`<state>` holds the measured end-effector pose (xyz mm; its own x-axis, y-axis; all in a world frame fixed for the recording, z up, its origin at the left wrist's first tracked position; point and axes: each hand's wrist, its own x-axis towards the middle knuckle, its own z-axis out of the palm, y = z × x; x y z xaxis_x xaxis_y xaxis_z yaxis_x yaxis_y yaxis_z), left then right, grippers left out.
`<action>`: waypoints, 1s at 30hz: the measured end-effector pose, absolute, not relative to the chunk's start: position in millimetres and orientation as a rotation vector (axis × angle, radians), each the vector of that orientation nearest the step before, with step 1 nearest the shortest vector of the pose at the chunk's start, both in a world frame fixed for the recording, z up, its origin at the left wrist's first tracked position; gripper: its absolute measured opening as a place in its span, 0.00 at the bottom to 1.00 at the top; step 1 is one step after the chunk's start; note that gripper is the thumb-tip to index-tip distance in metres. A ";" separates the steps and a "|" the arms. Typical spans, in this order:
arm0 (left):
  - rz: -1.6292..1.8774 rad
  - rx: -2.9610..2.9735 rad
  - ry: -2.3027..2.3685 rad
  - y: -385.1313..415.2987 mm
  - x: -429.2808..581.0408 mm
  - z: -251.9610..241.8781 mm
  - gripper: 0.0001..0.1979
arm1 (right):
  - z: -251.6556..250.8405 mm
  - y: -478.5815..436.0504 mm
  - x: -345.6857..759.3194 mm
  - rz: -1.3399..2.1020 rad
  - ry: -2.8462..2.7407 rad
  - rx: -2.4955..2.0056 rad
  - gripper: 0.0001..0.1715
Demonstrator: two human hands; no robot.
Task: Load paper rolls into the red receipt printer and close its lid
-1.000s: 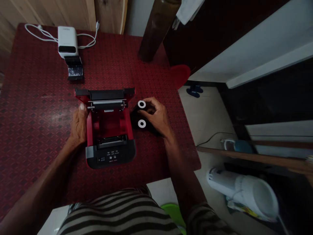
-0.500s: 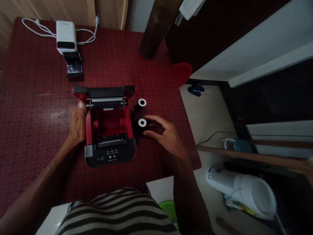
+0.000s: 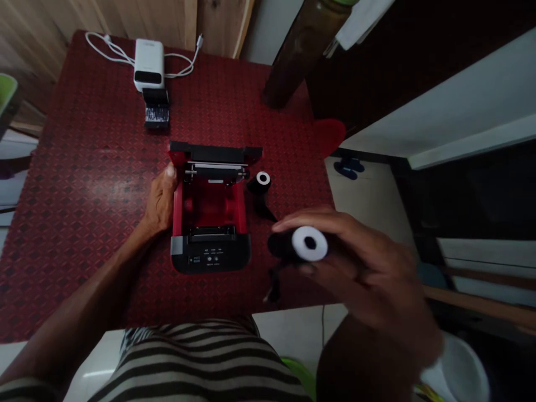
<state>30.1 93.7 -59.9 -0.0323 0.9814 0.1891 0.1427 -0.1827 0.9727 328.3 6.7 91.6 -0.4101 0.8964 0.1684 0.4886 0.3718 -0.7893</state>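
A red-and-black label printer (image 3: 211, 262) stands on the table with its lid raised and its red inner bay exposed. My left hand (image 3: 161, 198) grips the printer's left side, thumb on the upper edge near the hinge. Off the printer's right side, my right hand (image 3: 368, 262) is closed around a black ribbon roll (image 3: 310, 243) with a white end and a dark centre hole, held up close to the camera. Behind it, a second black roll (image 3: 263, 178) with a white end lies against the printer's right side. A dark strip trails from that roll towards my fingers.
Farther back on the red patterned table (image 3: 104, 184) sits a small white device (image 3: 149, 64) with its black flap open and a white cable (image 3: 184, 72). A tall brown container (image 3: 293, 61) stands at the back right. A dark cord-like piece (image 3: 274, 285) lies near the front edge.
My right hand has closed on the nearer roll and lifted it towards me and to the right. My left hand stays on the printer. The camera view has shifted left.
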 end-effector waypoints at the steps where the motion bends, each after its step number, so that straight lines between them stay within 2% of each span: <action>1: 1.323 1.443 1.250 93.7 30.0 -59.2 0.36 | 101.6 9.8 316.8 0.815 -2.189 -1.143 0.19; 6: 1.347 1.474 1.238 92.3 29.3 -54.0 0.38 | 90.2 35.9 242.9 0.209 -2.663 -1.178 0.15; 9: 1.340 1.487 1.230 91.8 29.6 -52.4 0.39 | 74.7 46.3 217.5 0.092 -2.843 -1.276 0.15; 23: 1.393 1.522 1.222 94.4 31.3 -57.2 0.38 | 56.0 71.9 200.4 0.530 -2.909 -1.509 0.16; 30: 1.338 1.529 1.224 92.9 28.9 -55.6 0.38 | 68.7 61.1 234.6 0.791 -2.723 -1.142 0.19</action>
<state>28.9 92.9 -55.6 -0.0039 0.9641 0.2655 0.1792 -0.2605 0.9487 234.6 61.1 68.7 -0.7177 0.6862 -0.1182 0.6427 0.5876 -0.4916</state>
